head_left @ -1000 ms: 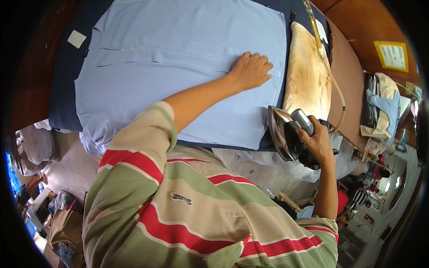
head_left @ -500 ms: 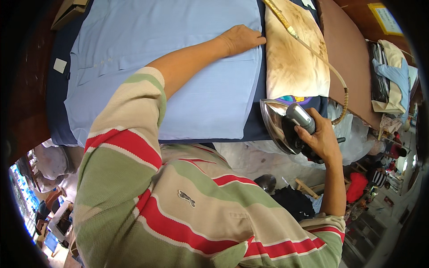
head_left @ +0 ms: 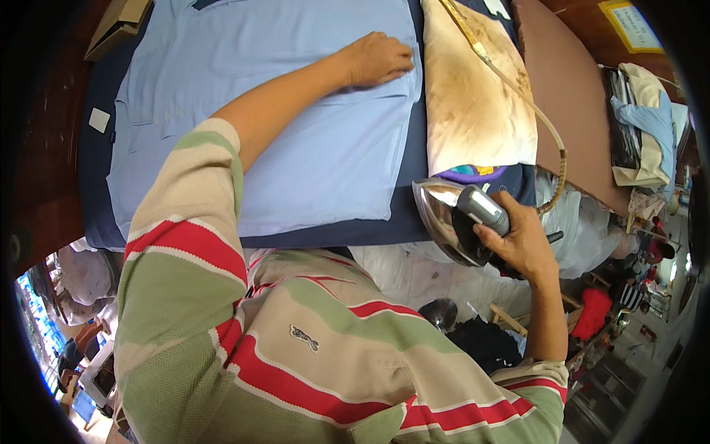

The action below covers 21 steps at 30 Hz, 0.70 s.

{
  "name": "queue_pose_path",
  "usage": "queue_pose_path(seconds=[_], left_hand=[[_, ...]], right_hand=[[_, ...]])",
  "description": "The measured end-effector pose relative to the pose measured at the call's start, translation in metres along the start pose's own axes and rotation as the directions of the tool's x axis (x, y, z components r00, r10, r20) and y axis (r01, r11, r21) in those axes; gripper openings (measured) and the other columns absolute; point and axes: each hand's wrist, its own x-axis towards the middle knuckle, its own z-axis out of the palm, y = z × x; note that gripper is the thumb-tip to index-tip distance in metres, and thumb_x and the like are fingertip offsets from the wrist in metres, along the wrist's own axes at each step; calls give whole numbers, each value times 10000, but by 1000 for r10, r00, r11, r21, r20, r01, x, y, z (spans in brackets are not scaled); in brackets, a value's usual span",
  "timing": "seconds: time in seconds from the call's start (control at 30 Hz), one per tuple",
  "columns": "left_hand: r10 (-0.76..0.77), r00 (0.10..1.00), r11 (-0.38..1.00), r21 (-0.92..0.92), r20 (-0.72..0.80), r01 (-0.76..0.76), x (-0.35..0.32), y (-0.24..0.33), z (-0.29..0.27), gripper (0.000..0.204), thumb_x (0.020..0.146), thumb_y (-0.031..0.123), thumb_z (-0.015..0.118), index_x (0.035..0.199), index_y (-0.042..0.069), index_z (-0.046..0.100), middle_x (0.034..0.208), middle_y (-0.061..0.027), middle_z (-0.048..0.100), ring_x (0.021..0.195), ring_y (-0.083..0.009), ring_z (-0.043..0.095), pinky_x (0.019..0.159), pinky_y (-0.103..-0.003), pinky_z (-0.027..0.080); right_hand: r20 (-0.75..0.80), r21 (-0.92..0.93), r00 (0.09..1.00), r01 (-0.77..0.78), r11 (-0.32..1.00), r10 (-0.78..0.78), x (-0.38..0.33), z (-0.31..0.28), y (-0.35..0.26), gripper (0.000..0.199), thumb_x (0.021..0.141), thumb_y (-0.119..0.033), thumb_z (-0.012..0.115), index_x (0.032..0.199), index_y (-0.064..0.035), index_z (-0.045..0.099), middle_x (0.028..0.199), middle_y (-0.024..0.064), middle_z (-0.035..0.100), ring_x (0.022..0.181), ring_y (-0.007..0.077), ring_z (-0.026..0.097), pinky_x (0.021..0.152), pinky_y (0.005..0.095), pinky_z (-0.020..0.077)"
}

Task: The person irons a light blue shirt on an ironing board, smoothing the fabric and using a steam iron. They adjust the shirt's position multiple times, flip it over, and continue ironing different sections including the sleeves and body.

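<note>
Since the earlier frame, the left hand [head_left: 376,58] is sliding farther toward the far right corner of the light blue shirt [head_left: 281,111], while the iron [head_left: 455,222] is staying lifted off the near right edge of the surface [head_left: 403,231]. That shirt is lying flat across the dark blue padded surface, its right hem running beside a scorched tan cloth [head_left: 473,96]. The left hand is pressing palm-down, fingers spread, holding nothing, only pinning the fabric. The right hand [head_left: 521,240] is wrapping a full closed grip around the iron's grey handle, soleplate tilted toward the shirt. A braided cord [head_left: 532,118] is trailing from the iron across the tan cloth. Judging by this, the smoothing step is in hand; the next move probably calls for lowering the soleplate flat onto the shirt near the pinned edge, keeping the cord clear.
</note>
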Motion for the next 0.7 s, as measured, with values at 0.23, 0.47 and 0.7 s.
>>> queue_pose_path(seconds=[0.23,0.47,0.7], left_hand=[[-552,794,818,23,-256,575,10,-23,4,254,857,312,547,1055,173,625,993,-8,605,929,-207,589,794,-404,452],[-813,496,453,205,-304,868,-70,-141,-20,350,882,352,503,1160,162,597,1120,-63,583,1081,-255,543,836,-477,445],[-897,429,442,174,105,880,-93,-206,-44,359,897,314,498,1194,120,553,1211,-95,581,1094,-291,562,849,-461,453]], right_hand=[[-21,-43,999,-37,998,36,-6,0,-5,379,747,-311,669,982,-28,577,734,200,643,643,348,644,628,405,505],[-27,-35,997,-69,997,68,-9,2,-10,387,744,-319,667,972,-20,575,726,199,636,591,331,637,586,408,503],[-44,112,969,-238,965,244,-12,11,-17,400,732,-281,689,989,5,580,711,180,639,672,296,654,648,356,491]])
